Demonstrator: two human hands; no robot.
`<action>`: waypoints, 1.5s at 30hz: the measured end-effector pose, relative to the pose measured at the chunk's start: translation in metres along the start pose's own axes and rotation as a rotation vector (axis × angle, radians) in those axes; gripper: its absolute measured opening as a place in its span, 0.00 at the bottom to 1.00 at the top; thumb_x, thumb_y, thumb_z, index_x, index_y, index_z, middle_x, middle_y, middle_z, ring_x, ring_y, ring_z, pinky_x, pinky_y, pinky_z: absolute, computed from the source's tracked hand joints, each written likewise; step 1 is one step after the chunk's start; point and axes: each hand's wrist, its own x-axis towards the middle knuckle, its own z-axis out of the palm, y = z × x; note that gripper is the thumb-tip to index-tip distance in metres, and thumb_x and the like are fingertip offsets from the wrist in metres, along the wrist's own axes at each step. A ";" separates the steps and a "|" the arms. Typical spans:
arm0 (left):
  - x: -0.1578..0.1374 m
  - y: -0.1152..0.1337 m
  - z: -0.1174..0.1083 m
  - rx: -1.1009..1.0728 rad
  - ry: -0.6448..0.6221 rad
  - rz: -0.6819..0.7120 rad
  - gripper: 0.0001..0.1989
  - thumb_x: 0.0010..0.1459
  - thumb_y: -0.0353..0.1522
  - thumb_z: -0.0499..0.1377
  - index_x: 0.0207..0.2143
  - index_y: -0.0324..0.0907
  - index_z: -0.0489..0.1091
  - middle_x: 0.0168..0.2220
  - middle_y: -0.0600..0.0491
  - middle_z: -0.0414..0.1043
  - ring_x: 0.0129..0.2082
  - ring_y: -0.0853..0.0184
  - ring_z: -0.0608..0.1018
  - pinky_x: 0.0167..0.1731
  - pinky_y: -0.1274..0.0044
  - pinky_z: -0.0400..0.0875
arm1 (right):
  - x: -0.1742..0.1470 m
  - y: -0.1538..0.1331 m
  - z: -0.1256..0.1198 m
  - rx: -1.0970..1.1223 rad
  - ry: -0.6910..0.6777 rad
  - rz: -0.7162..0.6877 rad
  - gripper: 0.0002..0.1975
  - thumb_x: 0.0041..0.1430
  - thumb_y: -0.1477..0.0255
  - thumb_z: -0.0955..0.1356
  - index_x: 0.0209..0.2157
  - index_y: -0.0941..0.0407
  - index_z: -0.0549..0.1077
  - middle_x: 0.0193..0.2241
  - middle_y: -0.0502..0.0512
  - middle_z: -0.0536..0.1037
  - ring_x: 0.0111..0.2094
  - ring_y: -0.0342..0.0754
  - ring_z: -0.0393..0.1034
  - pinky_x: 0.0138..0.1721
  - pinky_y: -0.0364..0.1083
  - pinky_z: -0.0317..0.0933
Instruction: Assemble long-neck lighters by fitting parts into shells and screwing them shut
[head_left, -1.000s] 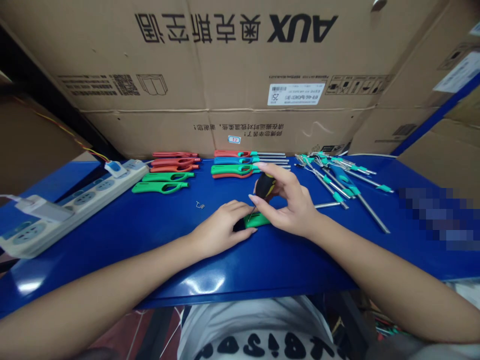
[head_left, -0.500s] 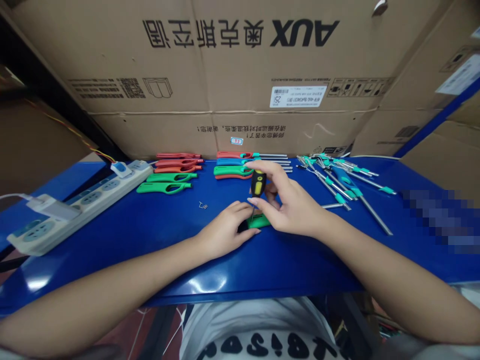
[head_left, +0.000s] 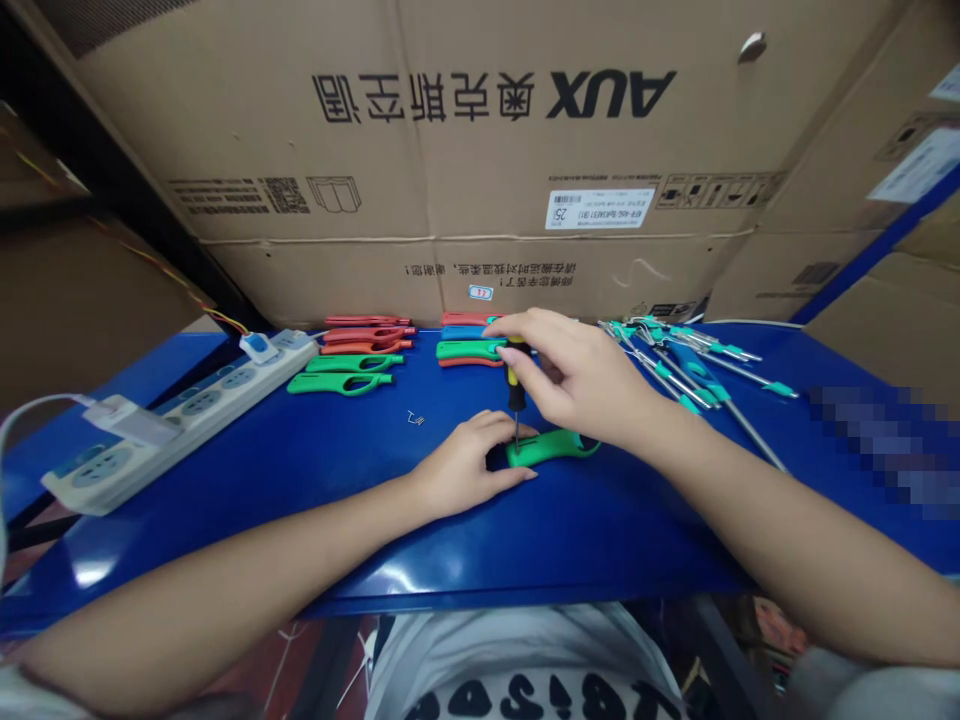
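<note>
screwdriver held upright over green handle

the green handle is laid flat on the table, near the front edge, and its left end is pinched between the thumb and fingers of the left hand. the screwdriver's grip is clamped in the fingers of the right hand, and its shaft is pointed down at the handle's left end; whether a screw is met by the tip cannot be told. small metal pieces are scattered just beyond the left hand. red and green handles are lined up farther back, beside a power strip. coloured lighters are partly hidden by the right hand, and metal rods are heaped to the right.
</note>
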 end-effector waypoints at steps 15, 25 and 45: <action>0.000 0.004 -0.005 -0.001 -0.093 0.052 0.17 0.62 0.34 0.64 0.53 0.42 0.71 0.50 0.48 0.74 0.53 0.59 0.74 0.56 0.66 0.69 | -0.014 0.016 0.003 0.057 0.047 0.052 0.16 0.66 0.61 0.68 0.49 0.57 0.74 0.42 0.57 0.81 0.35 0.48 0.75 0.37 0.46 0.68; -0.002 0.005 -0.006 0.006 -0.096 0.043 0.19 0.62 0.35 0.64 0.55 0.43 0.70 0.48 0.47 0.74 0.52 0.58 0.75 0.54 0.66 0.71 | -0.016 0.003 -0.002 0.383 -0.067 -0.003 0.16 0.72 0.70 0.59 0.56 0.53 0.70 0.45 0.57 0.79 0.39 0.46 0.75 0.38 0.45 0.69; -0.001 0.004 -0.006 0.002 -0.096 0.048 0.16 0.62 0.36 0.64 0.51 0.43 0.72 0.50 0.46 0.73 0.53 0.57 0.74 0.57 0.65 0.69 | -0.028 0.013 0.004 0.021 0.202 -0.206 0.12 0.67 0.65 0.66 0.48 0.56 0.75 0.36 0.56 0.83 0.33 0.47 0.77 0.36 0.45 0.70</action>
